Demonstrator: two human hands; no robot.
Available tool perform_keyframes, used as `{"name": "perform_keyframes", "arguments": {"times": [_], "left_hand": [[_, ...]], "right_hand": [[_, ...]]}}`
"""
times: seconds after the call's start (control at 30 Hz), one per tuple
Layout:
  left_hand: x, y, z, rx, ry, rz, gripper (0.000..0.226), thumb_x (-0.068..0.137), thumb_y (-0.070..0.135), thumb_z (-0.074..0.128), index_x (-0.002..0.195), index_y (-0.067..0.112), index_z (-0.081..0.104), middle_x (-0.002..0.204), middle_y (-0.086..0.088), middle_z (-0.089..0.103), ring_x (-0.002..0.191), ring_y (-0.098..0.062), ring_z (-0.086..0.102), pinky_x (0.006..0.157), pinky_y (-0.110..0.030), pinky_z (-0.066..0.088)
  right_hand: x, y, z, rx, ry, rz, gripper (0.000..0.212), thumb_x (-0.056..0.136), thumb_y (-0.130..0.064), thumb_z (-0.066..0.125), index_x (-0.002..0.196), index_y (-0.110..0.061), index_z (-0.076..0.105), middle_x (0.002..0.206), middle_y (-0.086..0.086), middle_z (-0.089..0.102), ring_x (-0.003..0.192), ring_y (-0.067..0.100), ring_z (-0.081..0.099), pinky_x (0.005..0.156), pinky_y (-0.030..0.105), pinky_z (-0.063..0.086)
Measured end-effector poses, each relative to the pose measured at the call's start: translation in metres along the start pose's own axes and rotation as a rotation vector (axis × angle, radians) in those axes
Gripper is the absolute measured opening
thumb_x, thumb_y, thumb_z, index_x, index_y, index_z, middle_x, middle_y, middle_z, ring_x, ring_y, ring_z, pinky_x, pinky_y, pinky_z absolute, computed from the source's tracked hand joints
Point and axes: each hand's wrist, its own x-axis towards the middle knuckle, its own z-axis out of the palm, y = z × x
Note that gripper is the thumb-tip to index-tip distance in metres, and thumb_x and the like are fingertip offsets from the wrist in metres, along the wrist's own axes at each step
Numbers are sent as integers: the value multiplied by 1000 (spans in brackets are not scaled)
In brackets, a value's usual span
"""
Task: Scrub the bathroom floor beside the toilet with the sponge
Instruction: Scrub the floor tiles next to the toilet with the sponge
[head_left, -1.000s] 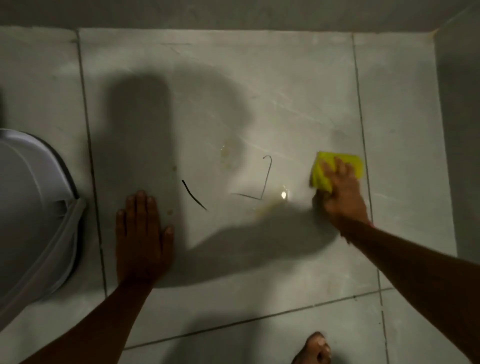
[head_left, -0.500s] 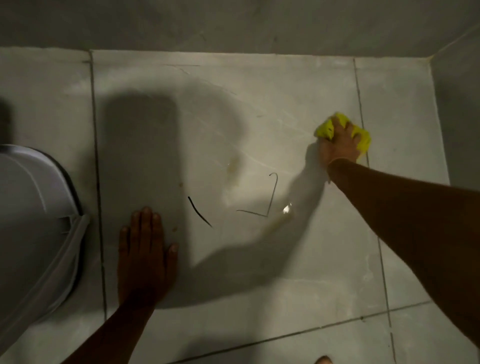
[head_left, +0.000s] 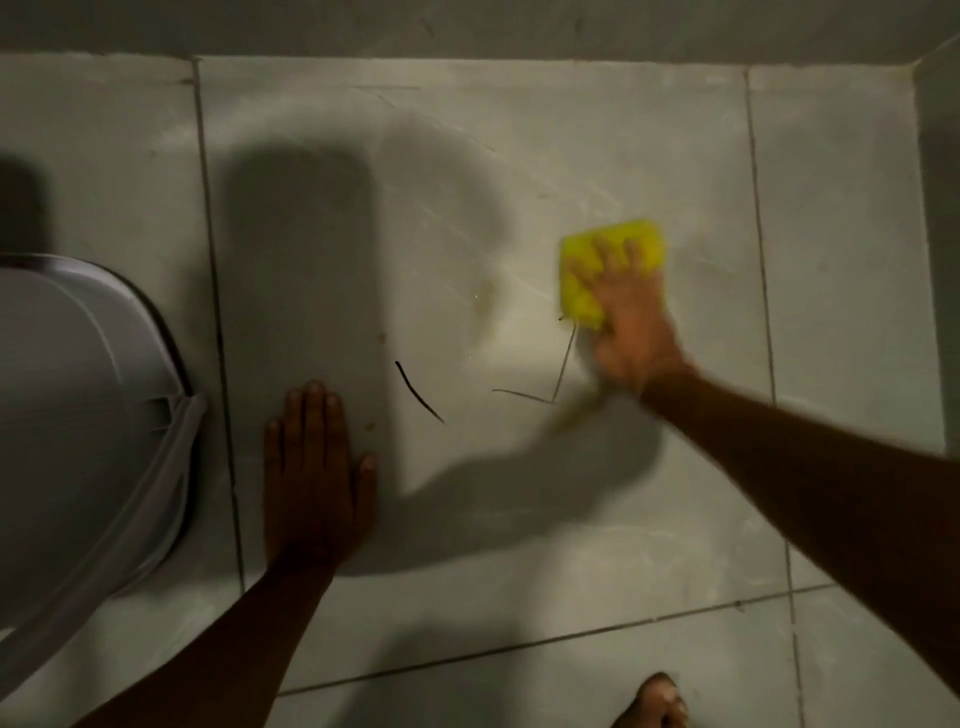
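Note:
A yellow sponge (head_left: 587, 254) lies flat on the pale tiled floor (head_left: 519, 493), right of centre. My right hand (head_left: 628, 317) presses down on it with fingers spread over its top; the hand is motion-blurred. My left hand (head_left: 317, 478) rests flat on the floor, palm down, fingers together, holding nothing. The white toilet (head_left: 78, 415) stands at the left edge, just left of my left hand. A yellowish stain (head_left: 485, 301) marks the tile left of the sponge.
A short dark strand (head_left: 418, 392) and a thin bent strand (head_left: 556, 384) lie on the tile between my hands. A wall runs along the top and the right edge (head_left: 940, 208). My bare foot (head_left: 654, 701) shows at the bottom right.
My right hand has pulled the sponge back toward me and to the left, from near the right grout line to beside the bent strand. The left hand has stayed planted.

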Motion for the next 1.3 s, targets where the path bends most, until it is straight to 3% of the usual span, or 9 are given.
{"name": "perform_keyframes", "arguments": {"times": [0.1, 0.27, 0.47, 0.63, 0.8, 1.0, 1.07, 1.2, 1.3], "left_hand": [[0, 2, -5, -14, -29, -20, 71, 98, 42, 30, 155, -2, 27, 163, -24, 26, 155, -38, 18, 126, -55, 17], [-1, 0, 0, -7, -30, -4, 72, 100, 44, 25, 156, -1, 25, 164, -24, 25, 155, -38, 18, 127, -54, 15], [1, 2, -6, -23, -41, -20, 72, 97, 41, 31, 155, -2, 26, 163, -25, 27, 153, -40, 20, 126, -55, 16], [0, 1, -3, -21, -36, -2, 72, 98, 42, 31, 156, 0, 23, 164, -24, 26, 154, -40, 18, 128, -52, 10], [3, 4, -10, -9, -57, -6, 72, 98, 41, 31, 155, -2, 26, 163, -26, 27, 153, -41, 20, 127, -54, 13], [9, -21, -8, 21, -75, 238, 71, 99, 41, 32, 154, -4, 27, 163, -26, 26, 154, -39, 20, 127, -54, 15], [9, -24, -6, 25, -68, 241, 72, 99, 41, 33, 155, -3, 25, 164, -26, 24, 155, -38, 18, 128, -53, 14], [9, -20, -10, 3, -70, 232, 71, 98, 41, 33, 154, -5, 28, 163, -27, 26, 154, -39, 21, 127, -54, 17], [7, -21, -11, 22, -69, 218, 72, 98, 41, 33, 154, -4, 28, 163, -26, 26, 154, -39, 21, 128, -52, 14]], "right_hand": [[-97, 8, 12, 22, -195, -244, 82, 71, -13, 51, 148, -34, 29, 161, 2, 14, 150, 33, 1, 119, 61, 6], [-32, -14, 5, 214, 58, 422, 74, 75, -25, 43, 148, -30, 31, 161, 13, 21, 147, 43, 9, 117, 65, 11], [-115, -11, 17, -81, -183, -320, 73, 74, -17, 40, 146, -31, 36, 158, 10, 27, 147, 39, 13, 116, 65, 16], [-55, -9, 6, 126, 32, 329, 73, 74, -23, 45, 146, -30, 34, 159, 14, 25, 146, 45, 13, 116, 64, 15], [-117, -47, 29, -27, -132, -220, 75, 77, -9, 52, 147, -29, 34, 160, 9, 24, 148, 41, 11, 115, 66, 16], [-93, -29, 21, 177, 50, 391, 72, 79, -15, 51, 148, -26, 33, 159, 16, 23, 146, 45, 14, 116, 64, 15], [-68, -52, 26, 90, 38, 311, 73, 81, -13, 53, 149, -27, 30, 161, 14, 21, 146, 45, 12, 117, 63, 11], [-133, -50, 41, -97, -115, -341, 76, 77, -11, 47, 148, -31, 30, 159, 7, 24, 148, 39, 13, 117, 62, 16], [-148, -20, 36, 35, -25, 2, 75, 76, -10, 49, 147, -29, 32, 158, 10, 23, 146, 42, 16, 112, 67, 24]]}}
